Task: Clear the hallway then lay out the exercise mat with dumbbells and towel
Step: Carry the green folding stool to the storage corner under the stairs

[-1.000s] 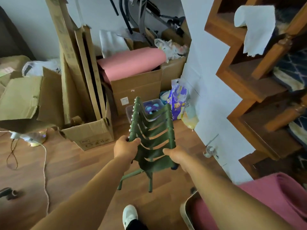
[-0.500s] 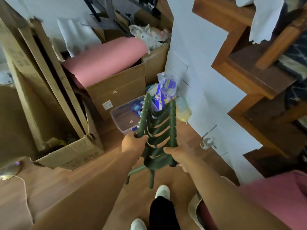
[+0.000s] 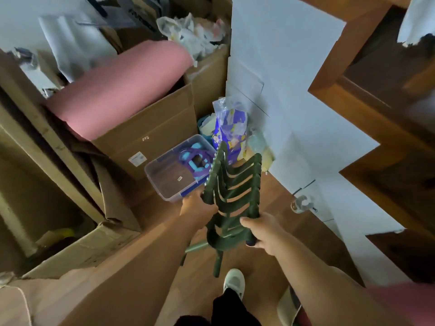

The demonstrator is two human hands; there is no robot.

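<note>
I have carried the green chair (image 3: 235,198) a step nearer the corner since a moment ago: the clear tub (image 3: 169,184) and the cardboard box (image 3: 153,128) now loom much closer, and the leaning cartons have slid off towards the left edge of view. My left hand (image 3: 196,208) grips the chair's left rail and my right hand (image 3: 261,234) is curled round the lower end of the right rail, so the chair hangs tilted between them, its legs seemingly off the floor (image 3: 294,231) just ahead of my shoe (image 3: 234,282). I take this as still the clearing step. The pink roll (image 3: 117,90), probably the mat, lies untouched across the open top of the box by the back wall. The purple and blue shapes in the tub may be dumbbells, but I cannot tell through the plastic. The white cloth (image 3: 416,17) at the top right corner is cut off, as is something pink at the bottom right. The chair's seat hides my fingertips.
</note>
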